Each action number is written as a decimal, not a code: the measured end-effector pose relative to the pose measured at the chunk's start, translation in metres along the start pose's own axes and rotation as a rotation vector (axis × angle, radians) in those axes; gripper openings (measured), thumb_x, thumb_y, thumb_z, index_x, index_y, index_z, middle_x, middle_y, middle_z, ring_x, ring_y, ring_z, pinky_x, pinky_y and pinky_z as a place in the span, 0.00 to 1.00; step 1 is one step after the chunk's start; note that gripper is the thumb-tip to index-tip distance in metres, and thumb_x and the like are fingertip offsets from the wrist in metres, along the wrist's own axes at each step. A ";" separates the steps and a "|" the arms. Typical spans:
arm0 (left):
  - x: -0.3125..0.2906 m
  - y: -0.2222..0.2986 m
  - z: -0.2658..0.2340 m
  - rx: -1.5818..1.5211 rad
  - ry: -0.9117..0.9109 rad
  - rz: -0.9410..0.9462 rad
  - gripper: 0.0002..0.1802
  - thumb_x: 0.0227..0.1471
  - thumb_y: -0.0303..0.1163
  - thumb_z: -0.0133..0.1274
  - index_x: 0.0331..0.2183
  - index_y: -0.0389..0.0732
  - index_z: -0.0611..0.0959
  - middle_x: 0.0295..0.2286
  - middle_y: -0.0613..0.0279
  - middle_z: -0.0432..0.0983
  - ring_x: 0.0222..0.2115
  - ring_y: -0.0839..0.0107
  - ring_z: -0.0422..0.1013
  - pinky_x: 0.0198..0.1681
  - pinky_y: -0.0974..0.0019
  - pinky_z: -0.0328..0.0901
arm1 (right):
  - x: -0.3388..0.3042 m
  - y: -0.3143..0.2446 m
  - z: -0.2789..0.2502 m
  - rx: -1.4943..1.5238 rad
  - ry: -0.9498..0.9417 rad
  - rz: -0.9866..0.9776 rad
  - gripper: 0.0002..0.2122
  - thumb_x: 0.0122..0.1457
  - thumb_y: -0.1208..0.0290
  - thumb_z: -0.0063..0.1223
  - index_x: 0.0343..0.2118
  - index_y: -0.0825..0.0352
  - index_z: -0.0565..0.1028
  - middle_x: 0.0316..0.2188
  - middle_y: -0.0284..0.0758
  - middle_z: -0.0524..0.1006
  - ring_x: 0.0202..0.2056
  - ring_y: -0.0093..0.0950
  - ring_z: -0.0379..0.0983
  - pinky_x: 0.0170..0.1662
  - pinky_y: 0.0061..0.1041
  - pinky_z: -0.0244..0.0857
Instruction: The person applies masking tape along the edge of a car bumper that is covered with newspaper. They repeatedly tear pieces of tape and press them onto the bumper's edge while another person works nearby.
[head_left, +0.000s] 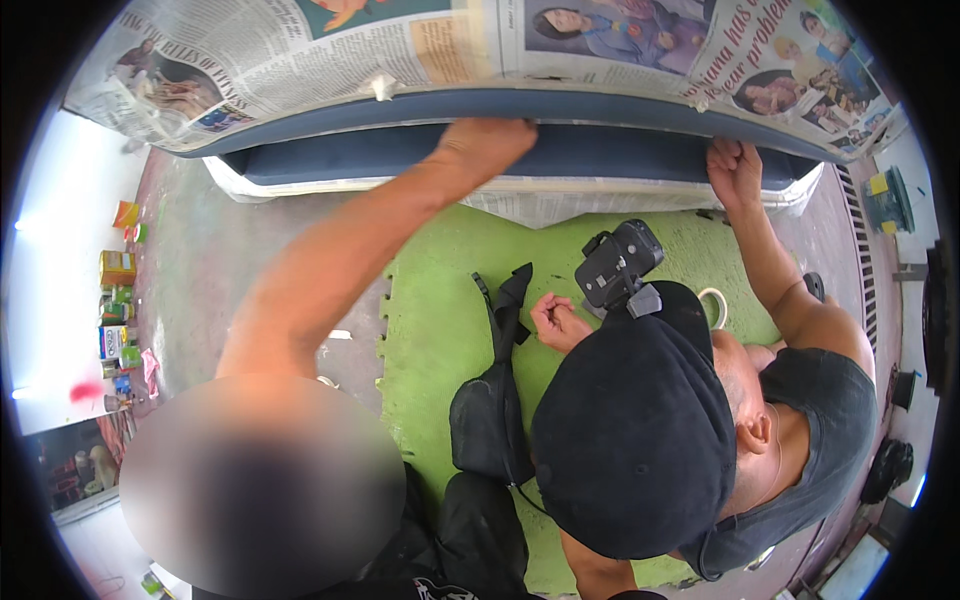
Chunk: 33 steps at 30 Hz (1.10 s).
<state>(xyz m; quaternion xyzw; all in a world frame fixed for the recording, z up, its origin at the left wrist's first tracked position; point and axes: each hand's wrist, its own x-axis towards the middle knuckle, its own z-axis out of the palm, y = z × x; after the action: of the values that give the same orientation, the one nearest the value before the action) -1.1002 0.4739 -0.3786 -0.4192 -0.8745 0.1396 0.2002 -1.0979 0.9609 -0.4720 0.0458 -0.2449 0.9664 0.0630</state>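
My left arm crosses from the lower left to a blue-grey panel (360, 108) masked with newspaper. My left hand (492, 142) is closed at the panel's lower lip, over the dark recess; what its fingers hold, if anything, is hidden. What appears to be my right hand (562, 325) is loosely curled above the green mat (430, 300), its forearm hidden beneath a co-worker's black cap (640, 430). Nothing shows in it. Beside it lies a black bag (490, 415) with a strap. The co-worker's hand (735, 172) grips the panel's right part.
A camera device (620, 265) sits on the cap's front, near my right hand. A roll of tape (713, 308) lies beyond. Several cans (116, 267) line the left wall (70, 250). A floor grate (860, 250) runs at the right. A blurred patch covers the lower left.
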 end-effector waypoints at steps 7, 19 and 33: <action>-0.033 -0.033 -0.002 0.072 0.025 0.025 0.12 0.54 0.22 0.59 0.40 0.32 0.91 0.42 0.44 0.87 0.46 0.44 0.84 0.51 0.46 0.78 | -0.125 0.069 0.042 -0.787 0.400 -0.378 0.09 0.66 0.70 0.61 0.45 0.62 0.75 0.37 0.38 0.73 0.36 0.39 0.71 0.42 0.40 0.64; 0.061 0.051 0.022 -0.554 -0.158 -0.418 0.12 0.58 0.27 0.59 0.42 0.37 0.92 0.43 0.49 0.89 0.43 0.47 0.86 0.42 0.41 0.80 | -0.533 0.308 0.114 -2.084 0.029 -0.044 0.12 0.64 0.68 0.63 0.48 0.62 0.75 0.40 0.41 0.74 0.40 0.45 0.73 0.45 0.45 0.66; -0.056 -0.055 0.017 0.037 -0.115 0.029 0.29 0.58 0.22 0.56 0.61 0.37 0.80 0.40 0.50 0.88 0.47 0.51 0.84 0.54 0.46 0.78 | -0.550 0.309 0.080 -2.168 0.014 -0.016 0.13 0.63 0.69 0.63 0.49 0.63 0.75 0.44 0.42 0.74 0.45 0.47 0.71 0.51 0.48 0.64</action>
<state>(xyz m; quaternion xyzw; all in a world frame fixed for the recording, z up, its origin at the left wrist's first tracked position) -1.1137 0.3952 -0.3842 -0.4193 -0.8756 0.1825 0.1555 -0.5949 0.5987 -0.6118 -0.0382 -0.9681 0.2353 0.0776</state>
